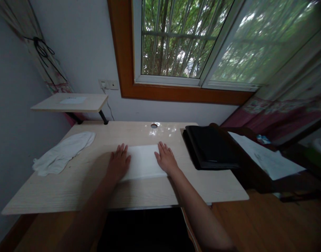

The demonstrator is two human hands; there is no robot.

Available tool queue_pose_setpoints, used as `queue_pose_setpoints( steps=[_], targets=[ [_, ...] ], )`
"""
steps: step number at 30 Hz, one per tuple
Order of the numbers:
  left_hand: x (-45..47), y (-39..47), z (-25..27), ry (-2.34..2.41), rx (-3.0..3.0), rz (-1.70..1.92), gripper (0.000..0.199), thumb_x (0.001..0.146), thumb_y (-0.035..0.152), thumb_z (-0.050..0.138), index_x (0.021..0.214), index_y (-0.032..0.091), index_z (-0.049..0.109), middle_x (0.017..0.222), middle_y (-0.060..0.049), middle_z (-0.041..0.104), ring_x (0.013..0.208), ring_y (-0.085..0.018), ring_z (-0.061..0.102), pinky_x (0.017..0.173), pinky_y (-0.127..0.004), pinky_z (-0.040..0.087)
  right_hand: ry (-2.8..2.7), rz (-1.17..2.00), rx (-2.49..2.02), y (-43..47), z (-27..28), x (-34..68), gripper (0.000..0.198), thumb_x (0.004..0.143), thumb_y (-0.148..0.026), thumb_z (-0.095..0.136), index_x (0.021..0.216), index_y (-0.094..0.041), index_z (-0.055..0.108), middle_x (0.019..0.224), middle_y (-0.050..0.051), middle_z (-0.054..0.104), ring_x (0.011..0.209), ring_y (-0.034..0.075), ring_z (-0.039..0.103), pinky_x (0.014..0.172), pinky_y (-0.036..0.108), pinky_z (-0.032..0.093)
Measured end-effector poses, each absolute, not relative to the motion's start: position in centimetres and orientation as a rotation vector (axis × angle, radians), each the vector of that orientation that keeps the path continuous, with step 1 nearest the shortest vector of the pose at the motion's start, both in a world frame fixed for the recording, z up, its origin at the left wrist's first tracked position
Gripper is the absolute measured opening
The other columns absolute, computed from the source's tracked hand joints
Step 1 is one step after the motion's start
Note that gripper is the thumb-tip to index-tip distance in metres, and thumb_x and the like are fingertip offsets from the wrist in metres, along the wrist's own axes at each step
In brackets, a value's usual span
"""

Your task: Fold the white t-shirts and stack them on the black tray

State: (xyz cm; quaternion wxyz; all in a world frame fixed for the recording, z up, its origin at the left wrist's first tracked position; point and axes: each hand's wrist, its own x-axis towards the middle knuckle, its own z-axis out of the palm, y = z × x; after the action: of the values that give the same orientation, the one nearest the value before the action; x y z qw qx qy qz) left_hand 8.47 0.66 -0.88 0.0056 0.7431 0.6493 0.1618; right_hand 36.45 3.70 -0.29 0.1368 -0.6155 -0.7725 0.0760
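A white rectangular sheet [143, 162], paper or folded cloth, lies flat on the pale wooden desk [152, 194]. On its left edge rests my left hand [119, 162], palm down with the fingers stretched out and the thumb apart. My right hand [165, 157] lies the same way over its right edge, fingers spread. Neither hand grips anything. The sheet's two side edges are partly hidden under my hands.
Crumpled white cloth [64, 154] lies at the desk's left, below a small raised shelf [97, 100] bearing a paper. A black folder-like case [211, 147] sits at the right. Beyond it, a large paper [265, 157] lies on dark furniture. A window [183, 42] is ahead.
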Motion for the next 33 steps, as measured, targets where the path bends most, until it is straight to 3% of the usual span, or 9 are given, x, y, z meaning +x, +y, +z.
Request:
queue_pose_setpoints(
  steps=[8,13,22,33],
  targets=[
    [5.3,0.5,-1.8,2.065,2.247,0.575,0.059,0.104,0.039,0.024,0.156,0.016,0.037,0.161,-0.014,0.041,0.153,-0.036,0.026,0.121,-0.058,0.024,-2.148,0.146,-1.935,3.5,0.3,39.5,0.053,0.105,-0.033,0.030,0.154,-0.018,0.043,0.166,0.009,0.029,0.154,0.034,0.022,0.121,0.061,0.021],
    [4.6,0.2,-2.3,2.068,2.253,0.704,0.057,0.103,0.038,0.027,0.153,0.015,0.042,0.158,-0.015,0.045,0.154,-0.033,0.025,0.123,-0.057,0.023,-2.087,0.035,-1.858,2.9,1.8,38.3,0.055,0.101,-0.016,0.028,0.155,-0.013,0.042,0.164,0.013,0.034,0.153,0.033,0.025,0.123,0.056,0.022],
    [4.9,0.0,-1.8,2.107,2.232,0.695,0.057,0.104,0.038,0.025,0.154,0.016,0.042,0.156,-0.015,0.048,0.152,-0.034,0.030,0.122,-0.057,0.025,-2.338,0.140,-1.367,1.2,2.6,28.6,0.061,0.104,-0.040,0.042,0.158,-0.012,0.035,0.166,0.014,0.028,0.155,0.031,0.023,0.125,0.053,0.023],
    [5.0,-0.2,-1.0,2.034,2.195,0.738,0.054,0.101,0.037,0.032,0.149,0.020,0.048,0.152,-0.013,0.053,0.151,-0.034,0.032,0.121,-0.060,0.026,-2.422,0.241,-1.434,1.7,0.3,29.7,0.067,0.104,-0.054,0.042,0.157,-0.013,0.037,0.167,0.015,0.024,0.156,0.029,0.021,0.126,0.052,0.020]
  ],
)
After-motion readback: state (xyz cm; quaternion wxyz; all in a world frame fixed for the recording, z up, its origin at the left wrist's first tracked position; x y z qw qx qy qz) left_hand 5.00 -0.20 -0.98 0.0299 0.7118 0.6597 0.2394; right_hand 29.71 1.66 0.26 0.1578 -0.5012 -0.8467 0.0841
